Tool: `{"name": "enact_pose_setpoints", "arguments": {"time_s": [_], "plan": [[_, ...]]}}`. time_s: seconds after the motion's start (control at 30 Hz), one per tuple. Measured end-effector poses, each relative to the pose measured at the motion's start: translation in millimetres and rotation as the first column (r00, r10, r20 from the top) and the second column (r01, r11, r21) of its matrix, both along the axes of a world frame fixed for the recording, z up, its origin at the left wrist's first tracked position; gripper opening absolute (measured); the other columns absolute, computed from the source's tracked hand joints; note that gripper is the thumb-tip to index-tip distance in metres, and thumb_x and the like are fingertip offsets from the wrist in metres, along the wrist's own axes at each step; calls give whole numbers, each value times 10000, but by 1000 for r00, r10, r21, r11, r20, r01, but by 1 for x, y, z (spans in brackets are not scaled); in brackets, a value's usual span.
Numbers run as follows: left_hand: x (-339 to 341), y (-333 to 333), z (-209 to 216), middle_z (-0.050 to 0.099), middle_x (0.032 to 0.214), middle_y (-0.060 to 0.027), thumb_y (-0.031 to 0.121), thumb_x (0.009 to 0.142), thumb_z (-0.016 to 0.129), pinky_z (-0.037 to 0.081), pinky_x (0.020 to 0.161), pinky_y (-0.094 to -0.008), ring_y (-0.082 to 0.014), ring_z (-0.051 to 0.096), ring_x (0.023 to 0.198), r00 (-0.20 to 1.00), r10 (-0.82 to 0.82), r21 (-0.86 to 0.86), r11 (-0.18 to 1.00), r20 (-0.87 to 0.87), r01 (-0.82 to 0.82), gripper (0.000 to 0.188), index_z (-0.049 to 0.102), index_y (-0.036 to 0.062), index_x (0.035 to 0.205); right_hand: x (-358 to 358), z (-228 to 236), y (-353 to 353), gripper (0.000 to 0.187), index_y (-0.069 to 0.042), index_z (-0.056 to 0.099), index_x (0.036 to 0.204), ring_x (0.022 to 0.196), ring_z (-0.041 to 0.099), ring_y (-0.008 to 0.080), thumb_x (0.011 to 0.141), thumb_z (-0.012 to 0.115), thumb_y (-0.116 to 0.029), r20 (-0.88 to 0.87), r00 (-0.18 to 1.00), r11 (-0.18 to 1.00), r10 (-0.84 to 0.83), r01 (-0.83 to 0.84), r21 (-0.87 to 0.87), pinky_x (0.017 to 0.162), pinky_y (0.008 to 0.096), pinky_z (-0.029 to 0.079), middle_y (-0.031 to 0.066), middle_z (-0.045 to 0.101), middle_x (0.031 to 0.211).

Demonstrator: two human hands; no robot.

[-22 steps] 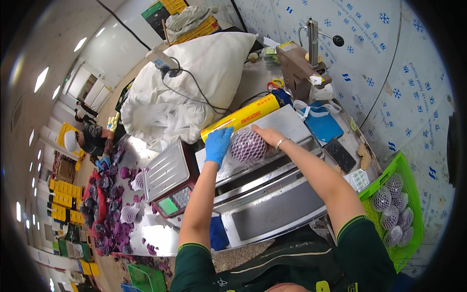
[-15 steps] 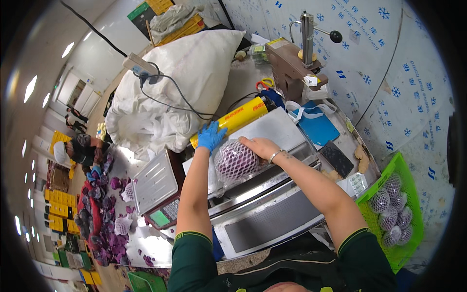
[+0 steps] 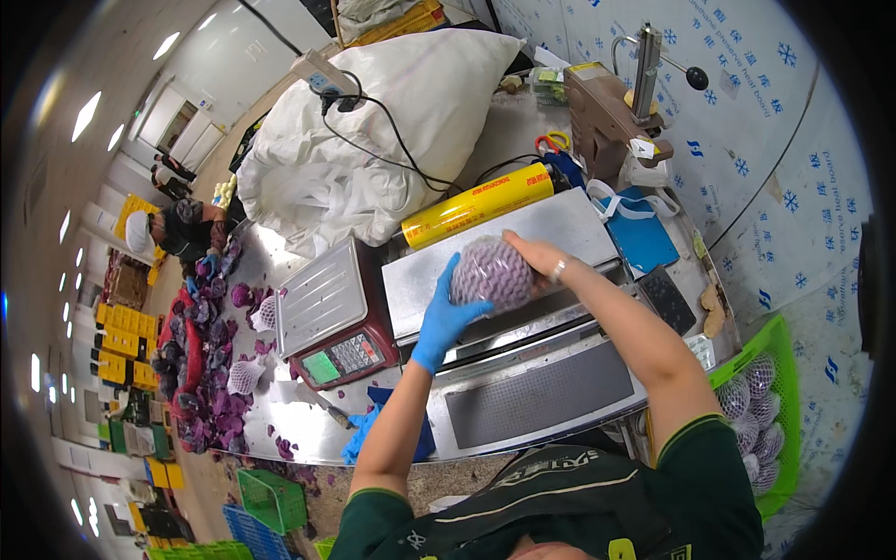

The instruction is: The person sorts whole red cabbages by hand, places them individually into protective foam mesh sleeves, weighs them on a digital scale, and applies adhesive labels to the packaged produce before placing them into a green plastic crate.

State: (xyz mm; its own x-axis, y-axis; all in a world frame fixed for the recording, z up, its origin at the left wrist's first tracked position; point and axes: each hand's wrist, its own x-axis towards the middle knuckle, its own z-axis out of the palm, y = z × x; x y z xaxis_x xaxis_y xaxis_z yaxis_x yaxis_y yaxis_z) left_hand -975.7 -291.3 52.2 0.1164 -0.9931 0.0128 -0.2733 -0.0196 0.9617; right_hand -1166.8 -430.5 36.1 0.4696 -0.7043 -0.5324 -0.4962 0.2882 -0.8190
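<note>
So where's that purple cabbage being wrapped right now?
In the head view, the netted purple cabbage sits centre frame on the steel wrapping machine, held between the blue-gloved left hand and bare right hand, just below the yellow film roll.

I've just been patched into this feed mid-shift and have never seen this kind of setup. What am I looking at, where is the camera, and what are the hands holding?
This is one picture from a fisheye camera worn on a person's head, looking down, so straight edges bend near the rim. The two forearms coming up from the bottom are that person's own. The left hand wears a blue glove; the right hand is bare. Together they hold a round purple cabbage in a net sleeve over the flat metal plate of a wrapping machine. A yellow roll of cling film sits at the back of the machine. To its left is a weighing scale with a keypad. Behind lies a big white sack. At the right, a green basket holds more netted cabbages. Another person works at the far left among purple cabbage leaves.
</note>
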Motion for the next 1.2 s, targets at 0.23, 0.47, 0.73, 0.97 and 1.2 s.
{"name": "enact_pose_setpoints", "arguments": {"time_s": [0.23,0.47,0.73,0.97,1.2], "plan": [[-48,148,52,517,1347,-190,395,625,879,402,1050,-353,-254,528,1219,995,-85,321,942,-47,96,1087,294,74,1483,-96,43,156,939,-26,556,1216,666,677,182,858,154,-796,73,948,884,310,-316,346,477,259,491,182,666,766],[-27,124,-43,593,1241,-192,508,789,722,490,914,-329,-239,591,1102,958,-90,573,784,-274,238,897,361,-3,1432,-116,-73,172,629,-45,496,1262,664,645,131,970,341,-581,414,849,525,-328,-201,827,456,201,480,122,663,878],[-17,259,-55,703,1009,-79,117,882,647,507,769,-244,-113,650,821,995,68,421,906,-66,-35,323,638,-35,1166,-124,-20,258,315,-38,590,1228,700,657,217,937,471,-58,76,983,982,-168,173,-71,708,335,534,148,691,905],[16,362,-51,704,956,-116,138,903,580,513,760,-271,-147,659,828,696,567,760,649,-441,-48,242,652,-35,1056,-166,-107,346,224,-64,696,1008,828,662,323,877,526,-130,-271,962,974,40,-98,-203,732,364,516,183,680,913],[-48,306,-187,670,1068,-128,237,942,548,520,823,-330,-179,631,910,839,-346,451,882,420,138,305,604,1,1127,-52,-247,351,442,-17,617,1186,1128,576,201,815,703,-241,23,701,699,713,-713,54,965,354,454,194,626,1201]]}}
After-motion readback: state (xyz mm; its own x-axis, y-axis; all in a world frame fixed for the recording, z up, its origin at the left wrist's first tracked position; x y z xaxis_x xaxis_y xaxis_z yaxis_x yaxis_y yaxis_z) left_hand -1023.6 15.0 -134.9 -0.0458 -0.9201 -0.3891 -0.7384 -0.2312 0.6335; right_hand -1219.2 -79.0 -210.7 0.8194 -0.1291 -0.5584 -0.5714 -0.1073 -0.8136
